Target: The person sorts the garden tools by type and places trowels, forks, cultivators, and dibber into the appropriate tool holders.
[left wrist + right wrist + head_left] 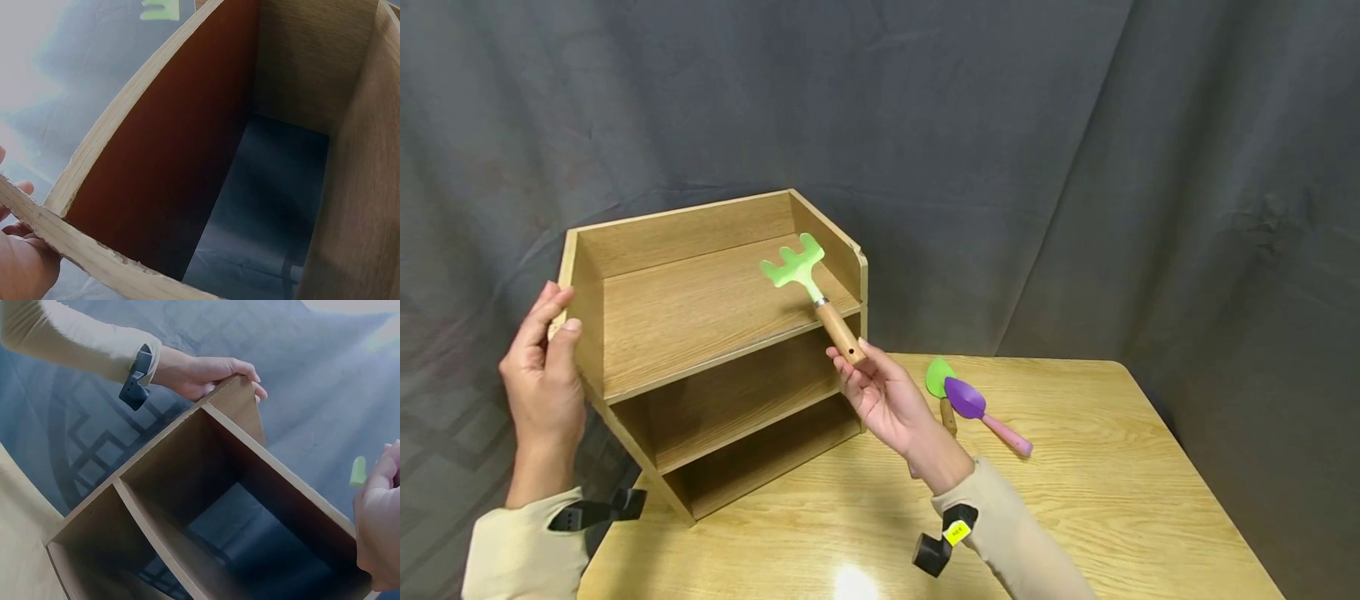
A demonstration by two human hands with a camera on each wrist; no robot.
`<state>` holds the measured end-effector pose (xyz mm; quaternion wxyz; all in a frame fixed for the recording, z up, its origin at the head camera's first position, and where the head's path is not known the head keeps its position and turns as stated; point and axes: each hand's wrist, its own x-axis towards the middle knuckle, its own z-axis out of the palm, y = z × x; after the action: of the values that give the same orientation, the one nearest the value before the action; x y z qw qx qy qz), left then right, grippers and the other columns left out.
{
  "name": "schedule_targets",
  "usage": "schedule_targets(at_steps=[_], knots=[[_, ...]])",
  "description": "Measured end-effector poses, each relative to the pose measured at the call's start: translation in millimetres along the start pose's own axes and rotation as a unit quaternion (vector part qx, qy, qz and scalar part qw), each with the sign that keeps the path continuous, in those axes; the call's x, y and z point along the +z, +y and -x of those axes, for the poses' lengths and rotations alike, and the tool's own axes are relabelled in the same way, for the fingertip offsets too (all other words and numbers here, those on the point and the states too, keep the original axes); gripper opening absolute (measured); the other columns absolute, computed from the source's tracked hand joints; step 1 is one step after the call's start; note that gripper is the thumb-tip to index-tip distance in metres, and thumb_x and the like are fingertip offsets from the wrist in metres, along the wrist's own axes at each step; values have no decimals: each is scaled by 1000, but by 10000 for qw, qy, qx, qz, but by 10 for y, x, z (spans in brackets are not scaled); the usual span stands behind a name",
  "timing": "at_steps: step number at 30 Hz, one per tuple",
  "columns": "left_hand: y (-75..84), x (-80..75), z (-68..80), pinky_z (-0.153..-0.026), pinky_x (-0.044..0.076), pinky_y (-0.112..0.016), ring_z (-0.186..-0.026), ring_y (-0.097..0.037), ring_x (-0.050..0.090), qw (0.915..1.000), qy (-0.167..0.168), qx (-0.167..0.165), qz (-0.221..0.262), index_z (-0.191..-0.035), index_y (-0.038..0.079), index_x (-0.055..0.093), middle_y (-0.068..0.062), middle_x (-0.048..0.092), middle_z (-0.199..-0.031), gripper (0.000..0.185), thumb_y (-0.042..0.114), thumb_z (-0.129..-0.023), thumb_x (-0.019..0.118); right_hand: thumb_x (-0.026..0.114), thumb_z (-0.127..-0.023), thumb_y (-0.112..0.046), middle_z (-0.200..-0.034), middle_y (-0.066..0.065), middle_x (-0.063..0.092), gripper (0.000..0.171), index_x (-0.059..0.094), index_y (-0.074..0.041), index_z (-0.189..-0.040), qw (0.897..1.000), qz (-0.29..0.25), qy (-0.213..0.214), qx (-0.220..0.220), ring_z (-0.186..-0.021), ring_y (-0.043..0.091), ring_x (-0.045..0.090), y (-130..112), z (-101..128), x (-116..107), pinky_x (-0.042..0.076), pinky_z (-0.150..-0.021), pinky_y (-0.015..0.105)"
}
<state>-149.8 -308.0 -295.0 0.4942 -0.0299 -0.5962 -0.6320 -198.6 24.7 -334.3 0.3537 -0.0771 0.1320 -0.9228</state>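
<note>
A wooden shelf (700, 304) with a raised rim round its top stands on the left of the table. My left hand (546, 367) grips the front edge of its left side panel, thumb on one side and fingers on the other; the right wrist view shows this left hand (194, 375) at the panel's upper corner. Over the shelf's top board, my right hand (887, 404) holds a small garden rake (838, 331) by the end of its wooden handle. Its light green tines point up and away. Only a tine (358, 472) of it shows in the right wrist view.
On the table (1075, 483), right of the shelf, lie a green trowel (938, 377) with a wooden handle and a purple trowel (964, 398) with a pink handle, overlapping. A small pink bit shows under my right wrist, mostly hidden. A grey curtain (925, 125) hangs behind.
</note>
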Motion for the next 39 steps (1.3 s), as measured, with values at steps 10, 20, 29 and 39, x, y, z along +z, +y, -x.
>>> schedule_targets(at_steps=[10,20,29,39], knots=[[22,-24,27,-107,26,-23,-133,-22,41,9998,76,-52,168,-119,-5,66,-17,52,-138,33,-5,-88,52,46,-102,-18,-98,20,66,35,54,14,-112,9959,-586,640,264,-71,17,64,5,-211,-41,47,-67,12],[30,-43,42,-107,26,-23,-132,-22,41,9996,110,-58,262,-119,-5,66,-16,51,-139,34,-6,-88,52,49,-101,-19,-94,21,67,36,54,15,-110,9944,-676,745,311,-71,17,63,9,-267,-62,47,-67,12],[47,-43,60,-107,26,-24,-133,-22,41,9996,88,-30,268,-119,-5,66,-16,50,-140,34,-5,-88,51,50,-101,-20,-91,21,69,32,57,12,-104,9932,-670,927,231,-67,16,63,9,-277,1,47,-65,12],[39,-47,72,-107,26,-25,-133,-22,41,9999,39,-36,164,-119,-3,66,-16,50,-140,34,-4,-89,51,50,-101,-19,-90,19,68,28,56,8,-105,9940,-396,1014,40,-66,16,64,20,-278,59,46,-63,10]])
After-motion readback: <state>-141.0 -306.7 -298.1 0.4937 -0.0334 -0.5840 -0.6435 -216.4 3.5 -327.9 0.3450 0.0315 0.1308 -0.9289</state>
